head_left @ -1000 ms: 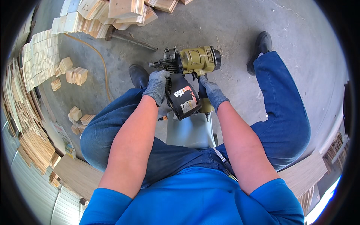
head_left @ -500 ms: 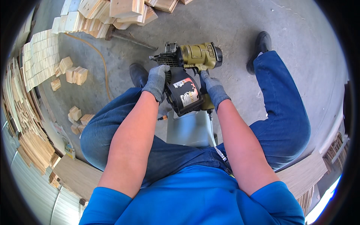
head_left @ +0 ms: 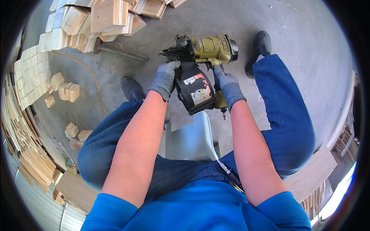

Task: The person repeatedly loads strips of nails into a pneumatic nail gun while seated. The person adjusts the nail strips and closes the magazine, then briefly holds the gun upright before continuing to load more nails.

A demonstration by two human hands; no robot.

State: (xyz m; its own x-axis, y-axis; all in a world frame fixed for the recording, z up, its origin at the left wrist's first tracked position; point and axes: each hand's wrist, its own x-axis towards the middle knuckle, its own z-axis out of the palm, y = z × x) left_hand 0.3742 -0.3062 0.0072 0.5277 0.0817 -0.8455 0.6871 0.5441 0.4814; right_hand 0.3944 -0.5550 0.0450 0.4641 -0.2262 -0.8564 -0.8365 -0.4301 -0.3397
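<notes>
A seated worker in blue trousers holds a coil nail gun [head_left: 202, 65] above the knees, over a grey concrete floor [head_left: 308, 34]. The gloved left hand [head_left: 165, 79] curls against the black nose end of the tool, fingers bent and resting on the housing just beside the round black magazine [head_left: 194, 94]. The gloved right hand [head_left: 228, 84] closes around the grip beneath the olive-yellow body, fingers wrapped tight and partly hidden behind it. The magazine hangs between the two hands. Stacks of pale wooden blocks [head_left: 96, 17] lie well apart at upper left, a hammer [head_left: 117, 50] beside them.
</notes>
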